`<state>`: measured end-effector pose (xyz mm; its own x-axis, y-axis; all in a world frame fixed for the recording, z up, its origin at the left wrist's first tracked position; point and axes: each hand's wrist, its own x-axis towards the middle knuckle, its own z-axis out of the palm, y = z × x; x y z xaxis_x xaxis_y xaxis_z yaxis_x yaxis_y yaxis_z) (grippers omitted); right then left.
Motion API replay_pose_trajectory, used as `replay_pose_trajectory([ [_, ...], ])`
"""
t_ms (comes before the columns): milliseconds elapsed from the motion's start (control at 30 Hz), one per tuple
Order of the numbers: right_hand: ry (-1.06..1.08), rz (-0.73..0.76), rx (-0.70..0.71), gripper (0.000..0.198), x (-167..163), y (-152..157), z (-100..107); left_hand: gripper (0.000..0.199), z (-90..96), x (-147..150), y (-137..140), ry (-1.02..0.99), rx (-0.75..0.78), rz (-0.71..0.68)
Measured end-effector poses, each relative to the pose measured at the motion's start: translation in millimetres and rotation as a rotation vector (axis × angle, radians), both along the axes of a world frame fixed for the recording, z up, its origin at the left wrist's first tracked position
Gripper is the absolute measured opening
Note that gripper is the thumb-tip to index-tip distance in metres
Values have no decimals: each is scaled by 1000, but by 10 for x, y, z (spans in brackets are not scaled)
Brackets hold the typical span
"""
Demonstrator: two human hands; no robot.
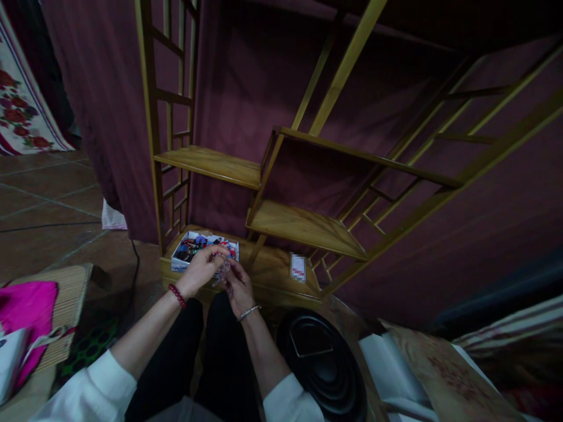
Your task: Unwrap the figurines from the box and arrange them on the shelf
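Note:
My left hand [202, 271] and my right hand [240, 289] meet in front of the low wooden shelf, above my knees. Between their fingers is a small shiny, translucent pinkish thing [223, 271], perhaps a string of beads; its exact kind is too small to make out. Fingers of both hands are closed on it. Just behind my left hand, a white box [179, 265] full of small colourful items sits on the bottom shelf, partly hidden by that hand. A red beaded bracelet [177, 296] circles my left wrist, and a silver one [249, 312] my right.
The wooden shelf unit [211, 164] rises ahead, with a white card [298, 267] on its bottom board. A round black object [325, 363] stands right of my knees. Paper-like sheets [396, 369] lie farther right. At left, a pink cloth [33, 316] rests on a woven surface.

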<state>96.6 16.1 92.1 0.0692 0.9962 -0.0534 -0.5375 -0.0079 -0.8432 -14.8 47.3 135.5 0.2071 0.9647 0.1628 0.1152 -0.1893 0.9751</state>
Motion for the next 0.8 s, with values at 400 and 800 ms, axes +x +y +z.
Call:
replay_pose_trajectory([
  [400, -179, -28, 68, 37, 40, -111, 83, 29, 25, -1, -123, 36, 72, 20],
  [800, -227, -35, 83, 35, -15, -141, -29, 34, -64, -76, -152, 134, 183, -12],
])
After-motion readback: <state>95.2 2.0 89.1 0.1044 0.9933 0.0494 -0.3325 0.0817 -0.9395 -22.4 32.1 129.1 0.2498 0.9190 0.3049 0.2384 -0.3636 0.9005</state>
